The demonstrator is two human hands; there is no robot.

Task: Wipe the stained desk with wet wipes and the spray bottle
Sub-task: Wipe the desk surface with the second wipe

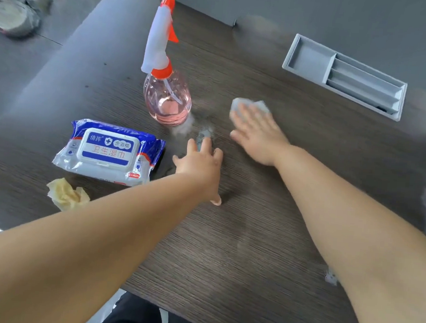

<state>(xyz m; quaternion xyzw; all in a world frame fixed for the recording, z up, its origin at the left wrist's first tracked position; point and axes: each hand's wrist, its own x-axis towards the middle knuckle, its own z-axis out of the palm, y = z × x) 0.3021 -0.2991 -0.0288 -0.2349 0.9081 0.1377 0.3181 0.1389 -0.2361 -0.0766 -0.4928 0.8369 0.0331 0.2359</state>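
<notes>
My right hand (pixel 256 134) lies flat, palm down, on a white wet wipe (pixel 249 105), pressing it against the dark wood-grain desk (pixel 252 229). My left hand (pixel 201 165) rests spread on the desk just left of it, fingers apart, holding nothing. A greyish smear (pixel 205 132) shows on the desk just beyond my left fingertips. The pink spray bottle (pixel 167 98) with a white and orange trigger head stands upright to the left of the smear. A blue and white wet wipes pack (pixel 108 151) lies flat, lid shut, near the desk's left side.
A crumpled yellowish used wipe (pixel 67 195) lies in front of the pack. A grey recessed cable tray (pixel 345 76) is set into the desk at the back right. A small scrap (pixel 330 277) sits beside my right forearm. A bin with grey liner (pixel 12 17) stands far left.
</notes>
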